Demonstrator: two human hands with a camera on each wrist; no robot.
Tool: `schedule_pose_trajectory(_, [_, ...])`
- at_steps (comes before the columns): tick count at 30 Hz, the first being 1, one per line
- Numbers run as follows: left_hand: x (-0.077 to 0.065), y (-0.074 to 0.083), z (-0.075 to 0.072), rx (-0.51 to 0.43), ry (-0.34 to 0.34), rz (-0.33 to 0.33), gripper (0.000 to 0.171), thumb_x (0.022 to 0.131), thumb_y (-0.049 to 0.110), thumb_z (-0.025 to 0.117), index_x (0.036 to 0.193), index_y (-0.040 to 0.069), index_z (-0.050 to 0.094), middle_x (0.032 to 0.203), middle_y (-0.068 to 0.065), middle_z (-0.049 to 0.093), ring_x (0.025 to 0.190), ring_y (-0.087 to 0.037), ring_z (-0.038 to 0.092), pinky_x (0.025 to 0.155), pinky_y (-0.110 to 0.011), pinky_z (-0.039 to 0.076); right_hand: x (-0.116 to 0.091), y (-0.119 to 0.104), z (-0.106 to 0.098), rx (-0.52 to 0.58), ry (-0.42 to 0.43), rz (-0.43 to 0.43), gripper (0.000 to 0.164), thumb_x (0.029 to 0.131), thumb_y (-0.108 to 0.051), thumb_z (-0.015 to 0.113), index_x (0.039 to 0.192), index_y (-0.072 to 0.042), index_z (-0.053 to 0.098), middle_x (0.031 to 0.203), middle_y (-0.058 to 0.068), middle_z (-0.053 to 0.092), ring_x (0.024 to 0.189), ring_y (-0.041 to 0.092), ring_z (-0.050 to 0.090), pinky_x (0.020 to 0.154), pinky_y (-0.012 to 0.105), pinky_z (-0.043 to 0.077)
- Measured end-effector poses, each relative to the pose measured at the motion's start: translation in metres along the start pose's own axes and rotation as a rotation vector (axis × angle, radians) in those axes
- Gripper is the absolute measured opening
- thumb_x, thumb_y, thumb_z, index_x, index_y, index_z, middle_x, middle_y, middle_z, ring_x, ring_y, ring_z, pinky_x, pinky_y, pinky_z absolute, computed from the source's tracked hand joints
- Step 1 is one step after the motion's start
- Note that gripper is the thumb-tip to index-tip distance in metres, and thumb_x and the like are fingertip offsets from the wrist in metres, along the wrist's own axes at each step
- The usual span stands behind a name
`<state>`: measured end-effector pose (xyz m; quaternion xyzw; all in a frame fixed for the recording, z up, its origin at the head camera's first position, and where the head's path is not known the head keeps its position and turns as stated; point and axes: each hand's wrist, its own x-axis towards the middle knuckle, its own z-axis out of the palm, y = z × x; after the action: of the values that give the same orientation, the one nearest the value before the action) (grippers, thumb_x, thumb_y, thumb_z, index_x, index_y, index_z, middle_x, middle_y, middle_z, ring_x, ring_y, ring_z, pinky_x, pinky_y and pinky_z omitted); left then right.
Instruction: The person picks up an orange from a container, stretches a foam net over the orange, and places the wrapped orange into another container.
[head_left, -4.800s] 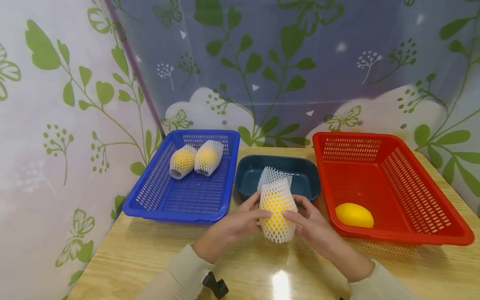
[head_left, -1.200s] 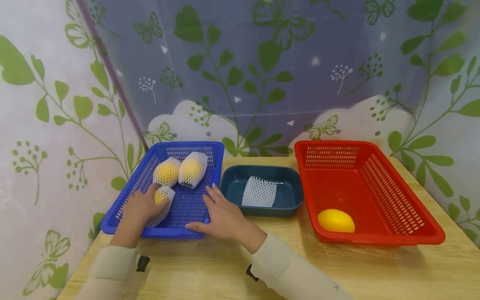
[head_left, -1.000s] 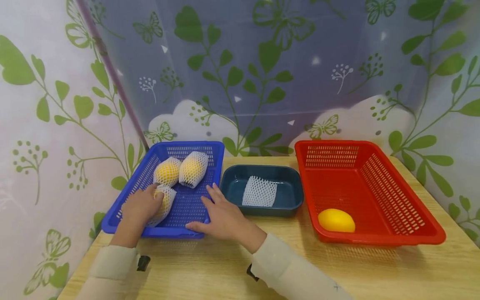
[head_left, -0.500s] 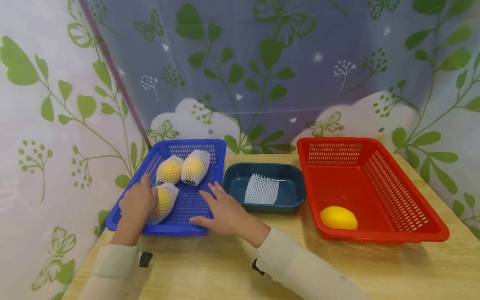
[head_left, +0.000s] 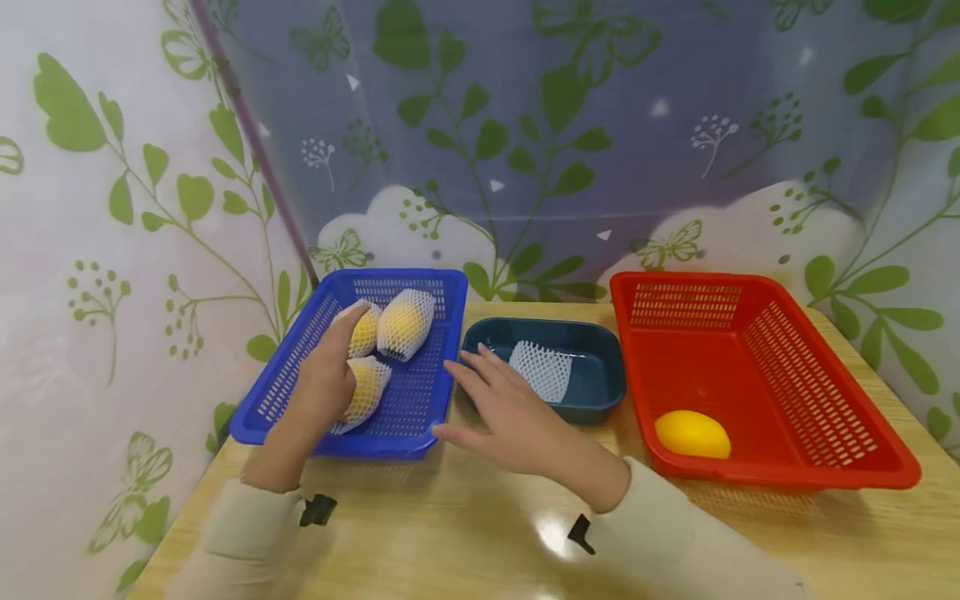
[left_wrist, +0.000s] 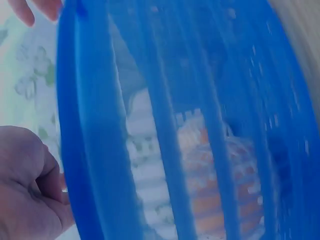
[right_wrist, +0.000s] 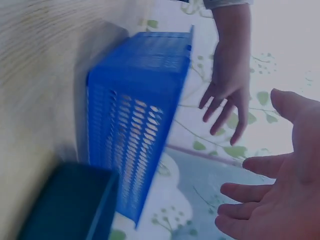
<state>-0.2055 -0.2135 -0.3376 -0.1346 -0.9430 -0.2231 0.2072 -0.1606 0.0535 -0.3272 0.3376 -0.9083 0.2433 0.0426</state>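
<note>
Blue rectangular plastic basket (head_left: 412, 396) is presumably keeping white-netted yellow oval fruits (head_left: 406, 327) from rolling, left hand (head_left: 322, 379) hovering above, right hand (head_left: 516, 419) beside, neither gripping anything.

Smooth, glossy plastic is seen in the blue basket (head_left: 412, 400) and the red basket (head_left: 697, 358), and a slick shine in the teal dish (head_left: 592, 367). Rough, matt foam is seen in the netting (head_left: 542, 371), smooth skin on the yellow fruit (head_left: 692, 433). Glossy wood grain is shown by the tabletop (head_left: 450, 533), matt cloth by the sleeves (head_left: 675, 525)
</note>
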Motion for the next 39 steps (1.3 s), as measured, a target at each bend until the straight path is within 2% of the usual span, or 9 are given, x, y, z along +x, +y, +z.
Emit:
schedule_pose_trajectory(6, [-0.002, 0.036, 0.018, -0.113, 0.076, 0.211, 0.076, 0.078, -0.027, 0.035, 0.145, 0.008, 0.04, 0.141, -0.017, 0.049, 0.054, -0.015, 0.028, 0.046, -0.028, 0.03, -0.031, 0.024, -0.037, 0.003, 0.075, 0.056, 0.072, 0.093, -0.051, 0.058, 0.149, -0.013, 0.036, 0.153, 0.012, 0.035, 0.146, 0.034, 0.018, 0.111, 0.062, 0.023])
schedule_pose_trajectory(10, [-0.006, 0.055, 0.031, -0.2, 0.105, 0.3, 0.083, 0.072, -0.032, 0.035, 0.143, 0.01, 0.043, 0.142, -0.014, 0.049, 0.101, -0.027, 0.059, 0.058, -0.033, 0.047, -0.047, 0.046, -0.055, -0.005, 0.105, 0.151, 0.07, 0.094, -0.048, 0.059, 0.149, -0.011, 0.037, 0.151, 0.014, 0.038, 0.143, 0.037, 0.023, 0.109, 0.062, 0.027])
schedule_pose_trajectory(13, [-0.009, 0.067, 0.038, -0.256, 0.085, 0.312, 0.085, 0.07, -0.031, 0.041, 0.144, 0.01, 0.041, 0.145, -0.014, 0.046, 0.141, -0.033, 0.03, 0.059, -0.033, 0.05, -0.058, 0.061, -0.066, -0.007, 0.08, 0.249, 0.074, 0.094, -0.05, 0.058, 0.15, -0.008, 0.034, 0.151, 0.018, 0.035, 0.14, 0.04, 0.026, 0.106, 0.065, 0.029])
schedule_pose_trajectory(18, [-0.013, 0.08, 0.051, -0.324, -0.005, 0.288, 0.084, 0.071, -0.018, 0.056, 0.146, 0.015, 0.039, 0.151, -0.011, 0.039, 0.142, -0.031, 0.03, 0.047, -0.023, 0.037, -0.074, 0.082, -0.076, -0.025, 0.018, 0.367, 0.079, 0.093, -0.051, 0.059, 0.15, -0.004, 0.031, 0.15, 0.024, 0.034, 0.135, 0.045, 0.031, 0.103, 0.066, 0.032])
schedule_pose_trajectory(22, [-0.013, 0.088, 0.06, -0.332, -0.076, 0.262, 0.08, 0.075, -0.005, 0.061, 0.148, 0.021, 0.038, 0.154, -0.009, 0.035, 0.09, -0.018, 0.062, 0.044, -0.02, 0.034, -0.084, 0.097, -0.078, -0.048, -0.012, 0.419, 0.08, 0.091, -0.048, 0.063, 0.148, -0.001, 0.033, 0.147, 0.026, 0.036, 0.132, 0.046, 0.034, 0.1, 0.065, 0.036])
schedule_pose_trajectory(25, [-0.012, 0.095, 0.066, -0.343, -0.122, 0.25, 0.077, 0.079, 0.002, 0.062, 0.149, 0.023, 0.036, 0.155, -0.008, 0.032, 0.048, -0.005, 0.035, 0.04, -0.02, 0.033, -0.089, 0.106, -0.079, -0.067, -0.028, 0.448, 0.081, 0.09, -0.047, 0.064, 0.148, -0.001, 0.032, 0.146, 0.028, 0.035, 0.131, 0.048, 0.033, 0.1, 0.066, 0.036])
schedule_pose_trajectory(31, [-0.009, 0.113, 0.077, -0.344, -0.183, 0.256, 0.074, 0.083, 0.009, 0.065, 0.149, 0.025, 0.036, 0.157, -0.004, 0.027, 0.046, -0.003, 0.029, 0.042, -0.019, 0.033, -0.098, 0.118, -0.081, -0.099, -0.053, 0.482, 0.081, 0.09, -0.044, 0.065, 0.148, 0.001, 0.031, 0.144, 0.032, 0.035, 0.129, 0.051, 0.033, 0.098, 0.068, 0.036])
schedule_pose_trajectory(35, [-0.006, 0.127, 0.086, -0.343, -0.2, 0.286, 0.074, 0.082, 0.012, 0.065, 0.148, 0.026, 0.036, 0.157, -0.004, 0.027, 0.077, -0.014, 0.061, 0.045, -0.02, 0.033, -0.102, 0.124, -0.085, -0.116, -0.066, 0.489, 0.08, 0.09, -0.042, 0.066, 0.147, 0.002, 0.032, 0.143, 0.034, 0.034, 0.128, 0.052, 0.034, 0.097, 0.069, 0.035])
schedule_pose_trajectory(39, [-0.003, 0.139, 0.097, -0.334, -0.205, 0.336, 0.073, 0.082, 0.014, 0.066, 0.148, 0.025, 0.037, 0.156, -0.006, 0.029, 0.124, -0.03, 0.052, 0.055, -0.022, 0.039, -0.107, 0.132, -0.085, -0.126, -0.082, 0.502, 0.082, 0.088, -0.043, 0.068, 0.146, 0.003, 0.033, 0.142, 0.034, 0.035, 0.126, 0.053, 0.035, 0.096, 0.069, 0.037])
